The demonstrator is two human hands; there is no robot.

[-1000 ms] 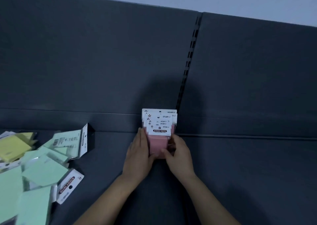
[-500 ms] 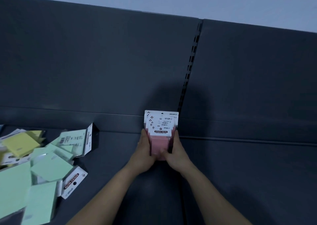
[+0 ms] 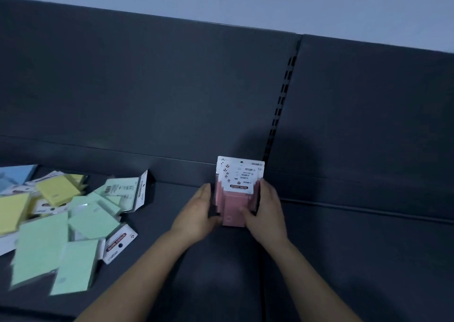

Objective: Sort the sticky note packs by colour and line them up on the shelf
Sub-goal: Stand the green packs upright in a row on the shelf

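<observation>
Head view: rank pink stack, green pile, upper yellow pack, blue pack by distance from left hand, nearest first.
1. pink stack: beside the left hand, on its right.
2. green pile: to its left.
3. upper yellow pack: farther left.
4. blue pack: far-left edge.

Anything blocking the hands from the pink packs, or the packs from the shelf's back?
Nothing visible. The left hand touches the pink packs, the right hand holds them; they stand at the shelf back. The loose pile lies apart, leftward.

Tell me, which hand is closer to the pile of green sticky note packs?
Left. The left hand lies at the pink stack's left side, facing the green packs; the right hand holds the stack's far, right side.
</observation>
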